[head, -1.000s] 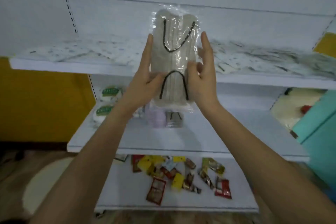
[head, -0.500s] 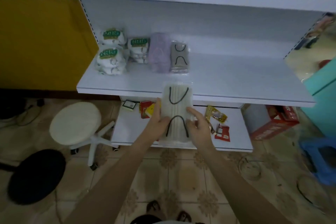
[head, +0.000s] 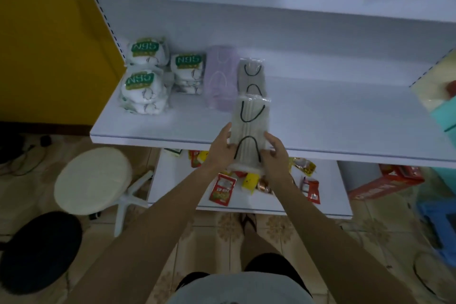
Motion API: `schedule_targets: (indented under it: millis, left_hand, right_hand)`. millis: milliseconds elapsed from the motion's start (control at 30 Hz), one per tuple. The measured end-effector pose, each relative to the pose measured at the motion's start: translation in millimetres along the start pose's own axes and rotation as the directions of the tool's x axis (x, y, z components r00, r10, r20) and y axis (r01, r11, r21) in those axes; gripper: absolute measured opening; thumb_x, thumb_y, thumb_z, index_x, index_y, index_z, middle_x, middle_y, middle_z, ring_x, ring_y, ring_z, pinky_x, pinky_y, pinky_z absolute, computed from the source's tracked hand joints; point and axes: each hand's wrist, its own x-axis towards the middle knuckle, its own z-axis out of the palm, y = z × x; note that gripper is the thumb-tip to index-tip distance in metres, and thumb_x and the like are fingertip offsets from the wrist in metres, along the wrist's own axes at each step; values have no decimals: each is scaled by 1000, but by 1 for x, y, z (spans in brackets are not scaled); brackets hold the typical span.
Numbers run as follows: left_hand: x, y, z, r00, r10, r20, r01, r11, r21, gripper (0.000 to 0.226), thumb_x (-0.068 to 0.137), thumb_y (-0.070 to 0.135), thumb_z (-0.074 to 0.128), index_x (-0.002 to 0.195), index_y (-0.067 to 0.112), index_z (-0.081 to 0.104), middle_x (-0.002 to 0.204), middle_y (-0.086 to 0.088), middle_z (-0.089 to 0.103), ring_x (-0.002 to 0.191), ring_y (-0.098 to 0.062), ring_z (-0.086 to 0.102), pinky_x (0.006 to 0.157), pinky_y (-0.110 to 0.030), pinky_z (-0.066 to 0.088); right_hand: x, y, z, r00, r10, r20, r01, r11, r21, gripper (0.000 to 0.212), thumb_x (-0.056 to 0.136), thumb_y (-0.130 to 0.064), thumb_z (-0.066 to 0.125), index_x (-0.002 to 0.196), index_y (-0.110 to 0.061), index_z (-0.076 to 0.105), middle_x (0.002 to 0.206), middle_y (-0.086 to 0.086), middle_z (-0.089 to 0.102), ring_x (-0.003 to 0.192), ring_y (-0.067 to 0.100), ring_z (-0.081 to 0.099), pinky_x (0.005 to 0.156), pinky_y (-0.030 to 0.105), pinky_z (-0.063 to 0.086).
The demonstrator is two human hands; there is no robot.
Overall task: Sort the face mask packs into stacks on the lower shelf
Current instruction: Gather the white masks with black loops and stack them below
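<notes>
Holding: the left hand (head: 219,149) and the right hand (head: 276,154) hold the held mask pack (head: 250,123) by its near end, one on each side.
Fingers: the fingers (head: 225,132) of both hands curl round the pack's edges and pinch it.
Where the pack is: over the near edge of the lower shelf (head: 345,128), pointing at the grey pack (head: 251,74) that lies farther back. Its far end looks to be over that pack's near end. I cannot tell if they touch.
What could go wrong: the clear wrap looks slippery, so the pack may slide off the one below if it is set down crooked. If it is let go too soon, its near end hangs past the edge and it may drop to the bottom shelf (head: 328,205). A push to the left would bump the purple packs (head: 220,79).
Other things: white packs with green labels (head: 144,91) sit far left on the same shelf. Snack packets (head: 222,189) lie on the bottom shelf. A white stool (head: 93,180) and a black stool (head: 39,252) stand on the floor at the left, and a red box (head: 387,181) at the right.
In the way: the purple packs sit just left of the grey pack, so there is little room on that side.
</notes>
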Motion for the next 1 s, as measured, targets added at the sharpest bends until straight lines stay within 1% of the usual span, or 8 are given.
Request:
schedule_targets:
  millis: [133,233,300,433,567,767,900,1000]
  left_hand:
    - [81,18,1,999,32,-13,-32,999,-31,60,88,3,50,145,13,32,143,-5,44,128,-16,42,106,-29,37]
    - [134,32,1,993,74,-90,-63,991,119,54,94,-2,43,145,4,27,142,-3,38,116,-10,41,81,-5,33]
    - [160,35,1,970,207,-130,-169,951,258,48,92,-6,42,139,-2,35,137,-10,46,120,-21,46,87,-9,33]
    - [208,11,4,926,376,-34,-274,730,626,39,85,6,48,122,-5,54,123,-23,55,114,-38,52,94,-44,43]
    - [218,0,10,945,324,36,-222,560,798,36,89,23,51,121,7,54,128,-10,52,128,-27,37,100,-40,25]
    - [193,4,3,942,336,-10,-233,674,701,37,91,16,52,126,4,53,134,-12,51,136,-30,33,109,-43,21]
    - [144,12,-7,946,325,-9,-261,777,573,49,88,26,43,124,-5,54,118,-25,60,117,-41,51,97,-38,34]
    - [99,17,-9,934,357,-18,-297,804,514,43,89,12,50,126,-10,50,119,-30,58,112,-42,54,95,-27,30]
  right_hand:
    - [96,-19,5,996,-84,-22,84,996,8,44,91,10,39,129,-8,50,118,1,52,76,14,57,69,21,52]
    - [171,-27,9,998,-51,-32,54,994,90,41,90,11,42,128,-3,50,124,6,51,104,23,56,82,23,52]
    - [215,-26,13,999,-32,-12,33,994,108,40,90,9,45,127,-2,51,123,5,52,107,22,54,76,17,51]
    - [284,-10,26,997,38,66,-40,999,28,42,88,7,48,126,-8,54,130,12,54,109,27,56,79,30,51]
    - [303,9,33,988,61,140,-36,983,-178,41,88,-3,54,128,-12,54,131,12,55,113,31,56,91,34,48]
    - [277,-10,19,978,29,208,60,910,-409,49,97,-23,44,145,-27,31,156,4,19,141,28,21,116,36,19]
    - [208,-24,1,960,-144,241,231,892,-389,47,98,-16,45,144,-15,34,151,10,29,139,25,27,115,41,18]
    - [142,-21,-12,937,-233,259,318,874,-366,45,95,-8,49,139,-4,39,142,15,41,131,29,39,111,41,27]
